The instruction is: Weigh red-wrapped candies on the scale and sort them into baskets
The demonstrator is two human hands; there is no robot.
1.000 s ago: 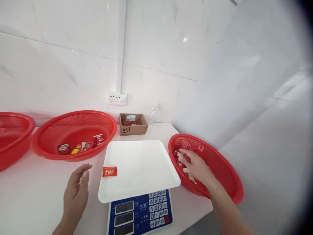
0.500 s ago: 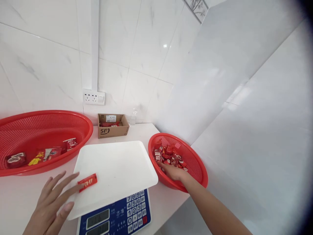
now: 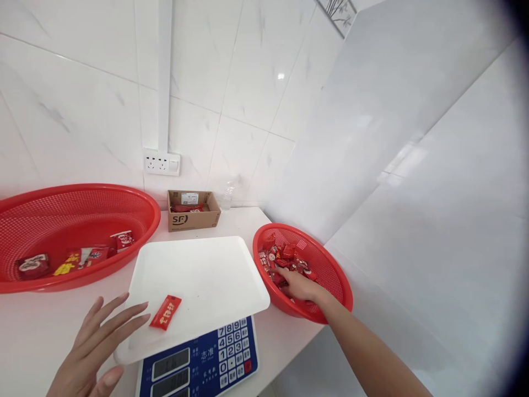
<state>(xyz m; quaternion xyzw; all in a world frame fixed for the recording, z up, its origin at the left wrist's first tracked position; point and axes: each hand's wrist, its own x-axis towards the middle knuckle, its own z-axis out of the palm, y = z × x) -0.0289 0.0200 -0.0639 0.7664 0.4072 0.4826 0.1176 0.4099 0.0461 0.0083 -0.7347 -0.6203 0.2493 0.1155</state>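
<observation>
A small red snack packet [image 3: 166, 312] with pale lettering lies tilted on the white weighing tray [image 3: 206, 264] of a digital scale [image 3: 198, 364]. Just left of the packet, my left hand [image 3: 101, 342] is open over the tray's edge, fingers spread and holding nothing. My right hand [image 3: 297, 285] reaches down into the smaller red basket [image 3: 334, 275], its index finger stretched over red wrapped snacks [image 3: 289, 252]. Its thumb and finger are apart around a red packet, and the other fingers are partly hidden.
A larger red basket [image 3: 91, 193] with several snack packets stands at the left. Behind the tray are a cardboard box [image 3: 194, 220] with red packets and a clear plastic bottle [image 3: 227, 196]. A wall socket [image 3: 162, 162] is above. The table edge runs below the right basket.
My left hand has drawn back from the red packet, which now lies turned and farther right on the tray. My right hand has shifted slightly among the snacks in the basket.
</observation>
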